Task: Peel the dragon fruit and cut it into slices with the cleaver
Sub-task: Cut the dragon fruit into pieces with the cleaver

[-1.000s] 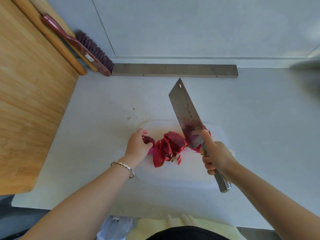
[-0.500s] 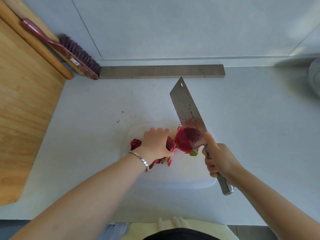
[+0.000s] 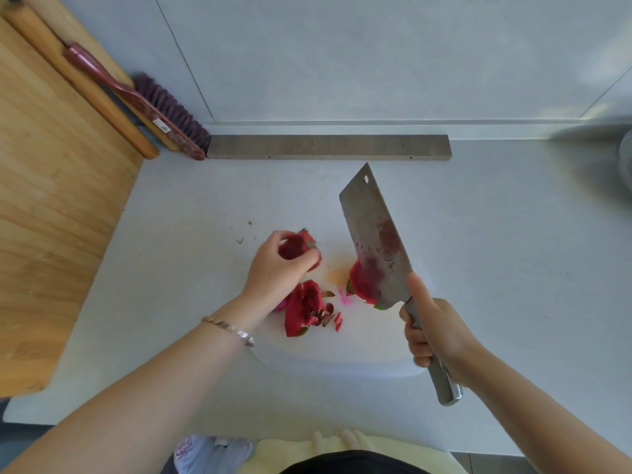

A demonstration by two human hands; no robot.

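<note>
On a white cutting board [image 3: 342, 350], my left hand [image 3: 277, 271] is closed around a dark red dragon fruit piece [image 3: 295, 246] at the board's far left part. Below that hand lies a heap of red peel scraps [image 3: 306, 307]. My right hand [image 3: 434, 331] grips the steel handle of the cleaver [image 3: 374, 234]. Its blade is tilted, tip pointing away, smeared with purple juice. Partly hidden behind the blade's lower part sits another red dragon fruit chunk [image 3: 359, 283] with green bits at its edge.
A large wooden board [image 3: 51, 200] covers the counter's left side. A rolling pin [image 3: 78, 83] and a maroon brush [image 3: 143, 104] lean at the back left. A grey bar [image 3: 328, 147] lies along the wall. A metal rim [image 3: 626, 162] shows at the right edge.
My left hand has lifted one fruit piece up and left, away from the peel heap. The cleaver has stayed over the right chunk. The camera view shifted slightly.
</note>
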